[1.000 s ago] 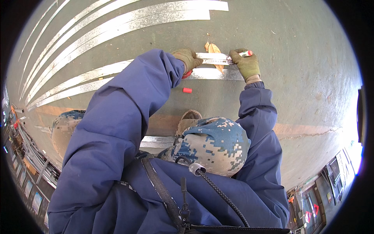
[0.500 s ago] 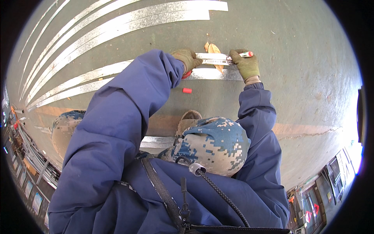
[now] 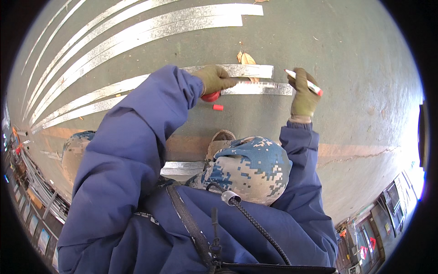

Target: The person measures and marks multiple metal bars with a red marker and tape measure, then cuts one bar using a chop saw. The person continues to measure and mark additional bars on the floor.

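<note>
The white marker (image 3: 310, 86) sits in your right hand (image 3: 304, 93), your fingers closed round its barrel, with its narrow end aimed up and left, clear of the metal. That end looks bare, so a careless turn of the wrist could streak your glove or a strip with ink. Your left hand (image 3: 213, 80) is wrapped around the red tape measure (image 3: 211, 97), whose case shows only partly under the glove; the two hands are well apart.

The tape blade (image 3: 255, 84) runs rightward from your left hand, along the lower metal strip (image 3: 258, 90). It is blurred, and I cannot tell whether anything secures its far end. If nothing does, a slackened left grip could let it slide or snap back, and any reading would be lost. Tilting the case could also skew the blade off the strip's line.

The upper metal strip (image 3: 262, 71) lies just beyond, over the dry leaf (image 3: 247, 59); that leaf could keep it from sitting flat, so it might rock under pressure.

Nearer you, the small red cap (image 3: 218, 108) lies loose on the floor (image 3: 360, 105). A nudge from your sleeve or shoe (image 3: 223, 135) could roll it away.
</note>
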A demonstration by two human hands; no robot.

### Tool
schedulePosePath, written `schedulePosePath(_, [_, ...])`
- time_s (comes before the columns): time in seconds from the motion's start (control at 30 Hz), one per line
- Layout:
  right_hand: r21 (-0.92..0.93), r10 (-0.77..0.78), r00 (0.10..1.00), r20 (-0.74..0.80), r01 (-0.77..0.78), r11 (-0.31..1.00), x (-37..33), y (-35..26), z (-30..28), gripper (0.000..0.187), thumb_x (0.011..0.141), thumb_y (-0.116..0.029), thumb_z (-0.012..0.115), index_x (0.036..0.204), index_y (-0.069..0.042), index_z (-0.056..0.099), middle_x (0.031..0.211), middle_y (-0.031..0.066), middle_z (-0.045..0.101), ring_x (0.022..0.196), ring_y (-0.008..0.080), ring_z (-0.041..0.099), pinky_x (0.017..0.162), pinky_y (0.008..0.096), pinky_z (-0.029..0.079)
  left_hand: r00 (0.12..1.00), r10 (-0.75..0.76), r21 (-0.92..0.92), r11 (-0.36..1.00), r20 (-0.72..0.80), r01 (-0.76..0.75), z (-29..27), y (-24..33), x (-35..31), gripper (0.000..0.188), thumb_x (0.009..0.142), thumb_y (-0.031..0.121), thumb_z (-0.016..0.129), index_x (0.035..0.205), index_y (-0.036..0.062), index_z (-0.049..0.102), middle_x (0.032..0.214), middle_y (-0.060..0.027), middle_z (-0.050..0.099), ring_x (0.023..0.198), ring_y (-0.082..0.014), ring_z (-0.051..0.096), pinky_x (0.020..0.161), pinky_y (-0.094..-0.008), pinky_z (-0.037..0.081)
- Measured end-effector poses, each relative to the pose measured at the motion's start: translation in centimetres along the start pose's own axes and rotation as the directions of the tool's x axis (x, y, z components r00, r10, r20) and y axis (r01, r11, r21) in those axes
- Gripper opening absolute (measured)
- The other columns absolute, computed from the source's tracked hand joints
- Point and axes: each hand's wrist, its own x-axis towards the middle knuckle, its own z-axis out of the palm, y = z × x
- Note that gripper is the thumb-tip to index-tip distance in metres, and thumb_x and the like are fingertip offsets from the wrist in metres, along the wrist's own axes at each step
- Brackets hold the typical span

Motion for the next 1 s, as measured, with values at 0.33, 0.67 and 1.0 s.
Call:
schedulePosePath(0.33, [-0.045,0.217,0.965,0.145,-0.212,0.976,-5.5,3.0,-2.2,0.033,0.096,-0.027,0.071,0.093,0.006,0.074,0.079,0.0099,0.072,0.069,0.0147,0.068,0.067,0.028,0.056,0.982,0.187,0.575,0.801,0.029,-0.17,5.8,-5.8,-1.8,0.05,0.086,0.041,0.073,0.126,0.0121,0.064,0.115,-0.0167,0.07,0.11,-0.0381,0.066,0.09,-0.0477,0.053])
schedulePosePath(0.67, [-0.697,0.682,0.544,0.488,-0.228,0.68,-8.9,9.0,1.6,0.048,0.092,-0.049,0.072,0.082,-0.001,0.073,0.071,0.0079,0.072,0.064,0.0146,0.067,0.06,0.0302,0.052,0.953,0.303,0.641,0.735,-0.02,-0.221,6.6,-6.7,-0.7,0.031,0.091,0.032,0.069,0.115,0.0126,0.07,0.116,-0.0131,0.069,0.11,-0.0356,0.066,0.092,-0.0463,0.053])
schedulePosePath(1.0, [-0.063,0.388,0.804,0.45,-0.405,0.912,-8.5,7.0,2.5,0.032,0.094,-0.029,0.074,0.093,0.002,0.074,0.078,0.0083,0.072,0.067,0.0152,0.069,0.064,0.0299,0.058,0.993,0.119,-0.233,0.966,0.021,-0.111,7.4,-6.0,-1.4,0.033,0.09,0.029,0.08,0.117,0.0103,0.074,0.098,-0.0063,0.074,0.088,-0.0161,0.067,0.079,-0.0337,0.055])
